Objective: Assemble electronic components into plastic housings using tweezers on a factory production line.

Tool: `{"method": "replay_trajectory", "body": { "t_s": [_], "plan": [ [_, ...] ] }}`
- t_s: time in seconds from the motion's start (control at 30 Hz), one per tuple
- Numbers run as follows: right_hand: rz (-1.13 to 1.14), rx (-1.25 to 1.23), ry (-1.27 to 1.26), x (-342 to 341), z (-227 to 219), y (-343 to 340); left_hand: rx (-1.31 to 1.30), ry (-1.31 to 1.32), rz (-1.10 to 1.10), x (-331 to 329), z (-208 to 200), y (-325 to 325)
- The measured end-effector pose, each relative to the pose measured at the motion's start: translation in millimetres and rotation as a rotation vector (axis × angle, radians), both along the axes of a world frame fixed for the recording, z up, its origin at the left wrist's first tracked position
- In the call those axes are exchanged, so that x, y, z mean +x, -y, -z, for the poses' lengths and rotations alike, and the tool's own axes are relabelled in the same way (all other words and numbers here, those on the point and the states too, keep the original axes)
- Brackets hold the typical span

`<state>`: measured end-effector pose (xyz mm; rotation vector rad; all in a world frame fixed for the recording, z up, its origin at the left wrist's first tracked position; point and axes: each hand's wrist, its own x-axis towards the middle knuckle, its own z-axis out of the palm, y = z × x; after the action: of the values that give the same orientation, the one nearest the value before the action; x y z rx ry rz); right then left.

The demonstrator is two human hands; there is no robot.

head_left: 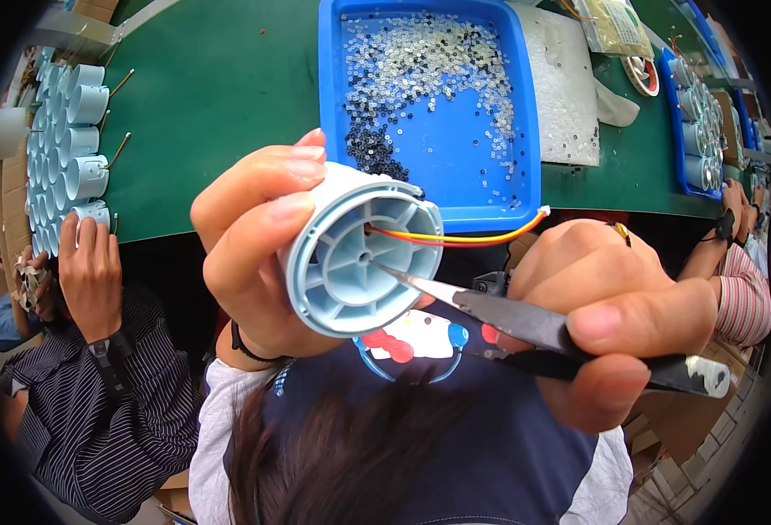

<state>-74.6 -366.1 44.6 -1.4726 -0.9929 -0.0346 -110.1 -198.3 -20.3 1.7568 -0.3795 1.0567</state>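
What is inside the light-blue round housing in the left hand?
Inside the ribbed housing: a central hub, red and yellow wires emerging from an opening, and the tip of the tweezers near the hub. The wires' path beyond that opening is hidden.

The housing (348, 273) looks smooth, matt plastic; the tweezer tip (433, 290) shiny metal.

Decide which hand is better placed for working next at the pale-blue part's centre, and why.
Probably the right hand: it holds tweezers, one tip near the centre; the left hand is occupied gripping the pale-blue part.
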Motion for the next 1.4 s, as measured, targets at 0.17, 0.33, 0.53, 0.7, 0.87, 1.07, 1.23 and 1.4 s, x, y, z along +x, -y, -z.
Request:
{"method": "replay_trajectory", "body": {
  "t_s": [0.17, 0.33, 0.53, 0.7, 0.87, 1.07, 1.23, 1.4],
  "plan": [
    [0.011, 0.014, 0.029, -1.5, 1.6, -0.8, 0.219, -0.072, 0.002, -7.7, 2.0, -7.2],
    [0.031, 0.017, 0.046, -3.0, 2.3, -0.9, 0.209, -0.082, -0.070, -5.7, -3.9, 1.9],
    [0.199, -0.019, 0.106, -14.9, 1.1, -8.9, 0.251, -0.089, -0.144, -9.8, -8.0, 5.9],
    [0.198, -0.041, 0.140, -18.8, -2.6, -6.6, 0.207, -0.111, 0.010, -11.1, -5.2, 1.4],
    [0.110, -0.171, 0.119, -8.5, -17.9, 12.2, 0.325, -0.188, 0.123, -8.8, -17.2, -1.2],
    [-0.017, -0.090, 0.180, 4.8, -9.6, 26.0, 0.152, -0.272, 0.222, -10.9, -15.1, -2.5],
    [-0.044, 0.115, 0.139, 4.5, -7.2, 9.5, 0.022, -0.206, 0.246, -8.2, -7.8, -0.1],
    [-0.023, 0.050, 0.125, 1.2, -5.7, 16.5, -0.048, -0.229, 0.265, -9.7, -8.5, 0.0]
  ]
}}
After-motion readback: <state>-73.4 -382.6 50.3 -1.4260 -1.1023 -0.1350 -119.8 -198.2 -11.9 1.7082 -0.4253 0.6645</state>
